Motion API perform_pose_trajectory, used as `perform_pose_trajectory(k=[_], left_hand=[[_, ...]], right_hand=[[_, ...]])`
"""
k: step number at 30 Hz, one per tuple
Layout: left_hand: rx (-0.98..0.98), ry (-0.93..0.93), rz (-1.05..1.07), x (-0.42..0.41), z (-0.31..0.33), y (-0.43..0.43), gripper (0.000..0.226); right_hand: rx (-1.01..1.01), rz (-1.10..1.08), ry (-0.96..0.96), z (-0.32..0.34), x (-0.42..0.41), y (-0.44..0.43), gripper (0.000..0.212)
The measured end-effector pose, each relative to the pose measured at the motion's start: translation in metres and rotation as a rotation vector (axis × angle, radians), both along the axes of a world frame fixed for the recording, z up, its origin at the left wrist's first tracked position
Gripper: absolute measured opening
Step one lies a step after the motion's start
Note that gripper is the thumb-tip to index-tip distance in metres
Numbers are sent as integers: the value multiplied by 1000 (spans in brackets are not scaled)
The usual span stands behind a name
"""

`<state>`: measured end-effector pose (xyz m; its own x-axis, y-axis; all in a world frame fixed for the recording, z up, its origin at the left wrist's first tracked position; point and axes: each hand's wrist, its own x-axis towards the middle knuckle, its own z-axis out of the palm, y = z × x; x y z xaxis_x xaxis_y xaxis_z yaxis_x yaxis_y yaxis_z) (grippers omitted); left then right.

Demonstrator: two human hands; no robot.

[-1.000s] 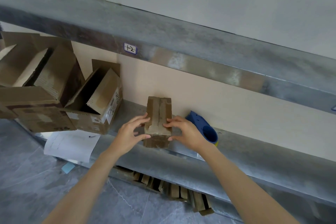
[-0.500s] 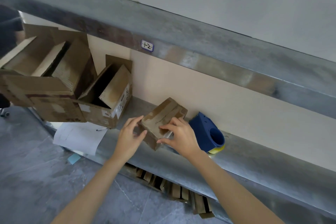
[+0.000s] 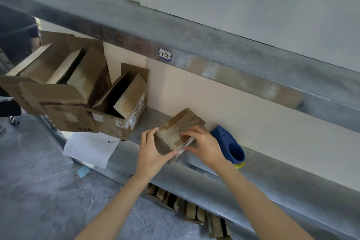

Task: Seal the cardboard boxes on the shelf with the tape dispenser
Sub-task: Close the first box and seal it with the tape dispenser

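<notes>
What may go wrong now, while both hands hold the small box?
The small box sits at the front edge of the shelf; if the left hand or right hand slips, it may fall. The large open box overhangs that edge and might tip if bumped.

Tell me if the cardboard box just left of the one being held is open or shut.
Open. The cardboard box has its flaps standing up, and its dark inside shows between them.
</notes>
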<state>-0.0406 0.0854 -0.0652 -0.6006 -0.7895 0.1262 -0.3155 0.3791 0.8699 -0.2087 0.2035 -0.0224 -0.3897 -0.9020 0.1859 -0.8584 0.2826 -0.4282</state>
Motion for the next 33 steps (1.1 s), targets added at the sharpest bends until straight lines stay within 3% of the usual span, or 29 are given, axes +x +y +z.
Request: perform_pose_trajectory(k=[4, 6, 9, 13, 16, 25, 28, 33], left_hand=[[20, -41, -121, 6, 0, -12, 101], [49, -59, -196, 11, 1, -24, 97], [19, -50, -197, 14, 5, -38, 67], [-85, -50, -81, 8, 7, -47, 38], [-176, -82, -28, -1, 9, -51, 43], [62, 5, -22, -38, 22, -38, 58], [26, -94, 39, -42, 18, -25, 64], [71, -104, 11, -44, 17, -2, 82]], right_hand=[[0, -108, 52, -4, -17, 9, 65], [78, -117, -33, -7, -25, 14, 72], [85, -79, -244, -11, -29, 20, 65], [-3, -80, -225, -11, -26, 26, 54], [-5, -25, -209, -10, -22, 34, 58], [-32, 8, -103, -12, -23, 39, 55], [-30, -118, 19, -13, -31, 33, 64], [27, -130, -262, -14, -35, 24, 64]])
